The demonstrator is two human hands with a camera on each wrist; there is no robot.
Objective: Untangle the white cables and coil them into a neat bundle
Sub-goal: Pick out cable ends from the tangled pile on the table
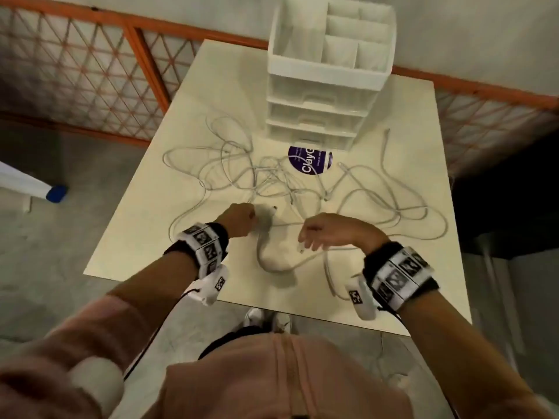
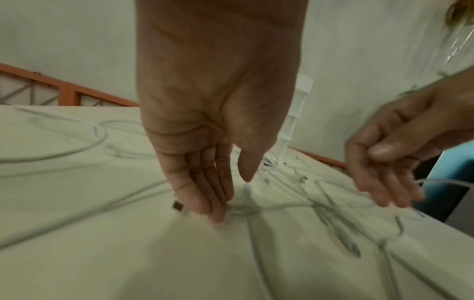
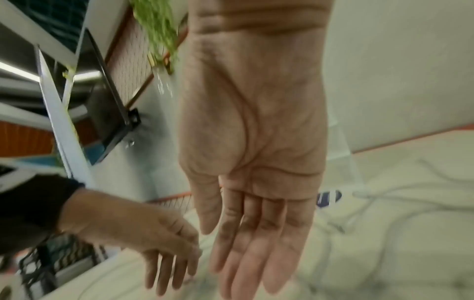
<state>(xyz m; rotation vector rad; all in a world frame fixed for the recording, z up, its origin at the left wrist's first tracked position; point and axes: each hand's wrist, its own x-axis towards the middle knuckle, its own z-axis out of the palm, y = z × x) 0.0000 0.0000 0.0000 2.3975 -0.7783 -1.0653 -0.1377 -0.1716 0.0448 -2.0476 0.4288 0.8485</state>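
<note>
The white cables (image 1: pixel 272 179) lie tangled just beyond my two hands; my left hand (image 1: pixel 239 220), fingers straight, presses one strand, nearer the knot, while my right hand (image 1: pixel 325 229) seems loosely open, holding nothing.

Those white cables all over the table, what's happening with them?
A person stands at a table sorting a tangle of white cables, which lie spread loosely in front of a white drawer organizer and a purple sticker. The left hand reaches down with straight fingers onto a cable near a plug end. The right hand hovers open just above the cables. Nothing is coiled yet.
</note>
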